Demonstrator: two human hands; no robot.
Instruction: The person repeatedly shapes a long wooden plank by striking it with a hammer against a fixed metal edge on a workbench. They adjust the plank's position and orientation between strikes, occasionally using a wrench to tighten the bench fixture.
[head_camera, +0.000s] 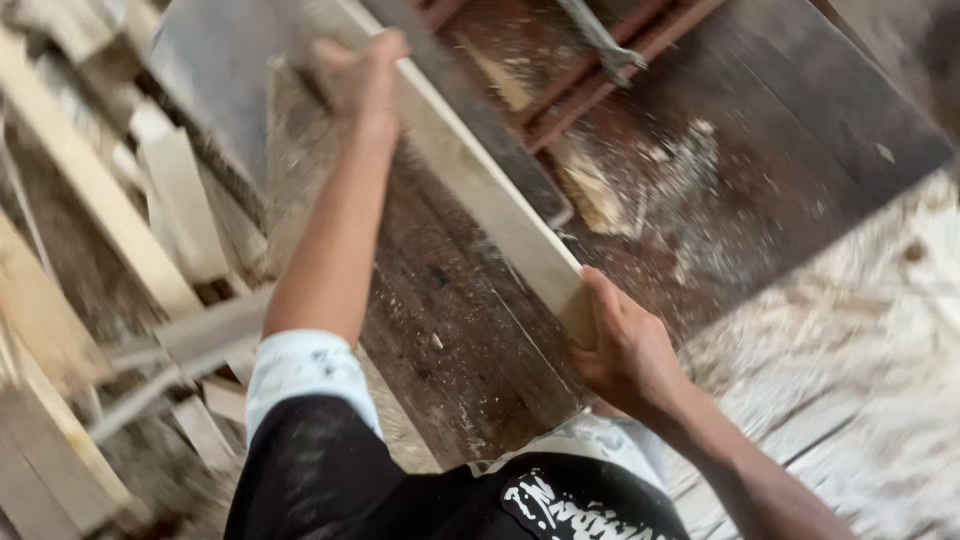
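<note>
Right hand: closed around the near end of a pale wooden plank, fingers wrapped over its upper face, thumb side toward the camera.
Left hand: arm stretched forward, resting on the far part of the same plank; blurred by motion, so whether the fingers curl round the edge cannot be told.
Pale wooden plank: long, narrow, light-coloured; runs diagonally from the right hand up and left to the left hand and past it, lying on or just above the tabletop (contact along its length is not clear).
Tabletop: dark, worn boards, scratched and flecked with pale chips.
Sawdust: loose pale scatter on the dark surface, right of the plank.
Reddish slats: parallel strips set in the surface beyond the plank, with a grey metal piece lying across them (its kind cannot be told).
Timber offcuts: heap of pale battens and boards at the left, stacked at mixed angles, well apart from the right hand.
Floor: at the right, thickly covered in pale sawdust.
Clothing: dark garment with white sleeves, at the lower edge.
</note>
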